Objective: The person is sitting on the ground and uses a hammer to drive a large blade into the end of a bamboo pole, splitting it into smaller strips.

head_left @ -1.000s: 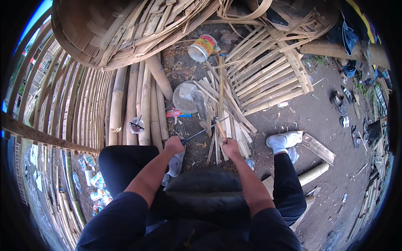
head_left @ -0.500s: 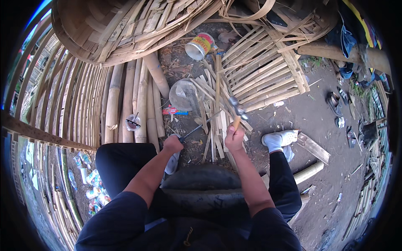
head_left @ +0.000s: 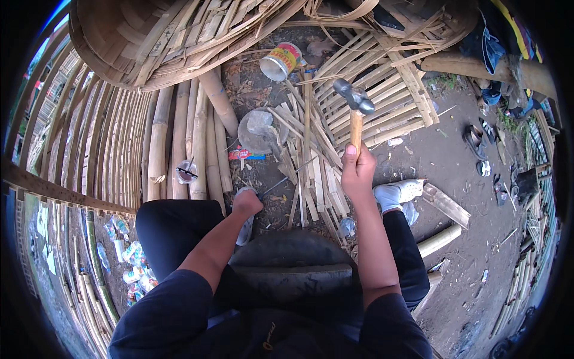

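My right hand point(head_left: 358, 170) is wrapped round the wooden handle of a ball-peen hammer point(head_left: 357, 122), whose metal head is raised toward the slatted bamboo panel. Low on the left, by my shoe, my left hand point(head_left: 248, 202) is closed on a screwdriver point(head_left: 280, 186). The fist hides its handle; the long thin shaft points forward and right, over the pile of split bamboo strips point(head_left: 311, 173). What the shaft's tip touches, if anything, I cannot tell. A dark rounded block point(head_left: 291, 248) lies between my knees.
Thick bamboo poles point(head_left: 199, 134) run along the left beside a slatted bamboo fence point(head_left: 113, 137). Ahead are a slatted bamboo panel point(head_left: 382, 84), a tin can point(head_left: 280, 61) and a large woven basket point(head_left: 107, 42). A plastic cup point(head_left: 186, 172) rests on the poles; sandals point(head_left: 475, 143) lie right.
My right hand has lifted the hammer up and to the right, away from the strips. My left hand keeps its hold on the screwdriver, nearly in place.
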Motion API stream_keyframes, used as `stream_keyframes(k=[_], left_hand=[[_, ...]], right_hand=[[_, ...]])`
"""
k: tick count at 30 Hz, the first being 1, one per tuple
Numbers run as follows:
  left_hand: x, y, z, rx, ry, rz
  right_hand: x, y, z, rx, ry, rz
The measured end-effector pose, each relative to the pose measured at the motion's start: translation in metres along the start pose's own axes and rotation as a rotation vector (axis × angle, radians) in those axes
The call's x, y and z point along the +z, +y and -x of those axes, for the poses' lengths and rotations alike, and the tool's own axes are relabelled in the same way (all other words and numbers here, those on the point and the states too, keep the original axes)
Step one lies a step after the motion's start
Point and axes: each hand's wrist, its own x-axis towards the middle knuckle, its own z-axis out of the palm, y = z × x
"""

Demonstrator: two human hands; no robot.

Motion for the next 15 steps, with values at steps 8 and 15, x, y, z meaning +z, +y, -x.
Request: stream_keyframes(k=[8,15], left_hand=[[-0.012,0.026,-0.011,0.059,-0.048,-0.131],[0.016,0.015,-0.012,0.014,-0.049,-0.030]], right_hand=[[0.031,0.220,0.158,0.764,-0.626,0.683],[0.005,0.150,0.094,0.521,-0.310,0.547]])
